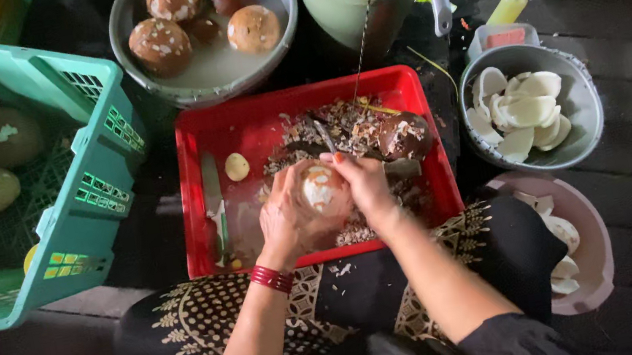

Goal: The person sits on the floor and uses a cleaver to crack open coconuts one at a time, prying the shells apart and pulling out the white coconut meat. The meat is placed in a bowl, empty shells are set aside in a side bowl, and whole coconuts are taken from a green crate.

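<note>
Coconut (324, 189) mid-frame over red tray (239, 126), half peeled. My left hand (287, 221) cups it tight; right hand (365, 186) closed on peeler (323, 135). Next, I reckon: rotate, strip remaining brown skin.

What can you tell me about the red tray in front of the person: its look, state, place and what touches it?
The red tray is a shallow rectangular plastic tray with a raised rim, lying flat by the person's knees. Brown and white peel shavings litter it. A knife lies along its left side beside a small pale piece, and a partly peeled brown coconut rests at right. Both hands hold another coconut above it.
</note>
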A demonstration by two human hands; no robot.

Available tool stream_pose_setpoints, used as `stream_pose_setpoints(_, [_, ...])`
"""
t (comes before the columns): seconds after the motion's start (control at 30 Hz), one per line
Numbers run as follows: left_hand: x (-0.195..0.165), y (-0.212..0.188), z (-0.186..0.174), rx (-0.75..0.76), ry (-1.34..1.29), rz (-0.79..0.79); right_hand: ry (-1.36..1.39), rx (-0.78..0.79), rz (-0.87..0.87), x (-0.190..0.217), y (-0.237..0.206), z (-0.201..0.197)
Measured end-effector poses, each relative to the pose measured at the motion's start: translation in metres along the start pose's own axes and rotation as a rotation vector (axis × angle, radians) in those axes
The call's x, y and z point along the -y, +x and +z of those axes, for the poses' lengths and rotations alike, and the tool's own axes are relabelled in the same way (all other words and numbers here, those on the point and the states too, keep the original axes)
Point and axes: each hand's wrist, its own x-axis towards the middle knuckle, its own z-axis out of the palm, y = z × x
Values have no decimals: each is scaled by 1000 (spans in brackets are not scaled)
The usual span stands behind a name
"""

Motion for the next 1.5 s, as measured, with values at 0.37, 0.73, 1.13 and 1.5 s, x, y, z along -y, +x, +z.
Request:
stream_pose_setpoints(0.37, [-2,-1,3,70,36,-35,52,-31,-154,-19,0,-2])
stream_pose_setpoints(0.73, [0,-3,8,21,22,-5,-283,-63,-306,-38,-5,-3])
stream_pose_setpoints(1.13, [-11,-1,7,87,123,-76,-331,35,-402,-21,-14,1])
stream_pose_setpoints(1.5, [-12,1,-1,-71,157,45,294,130,326,-33,14,-21])
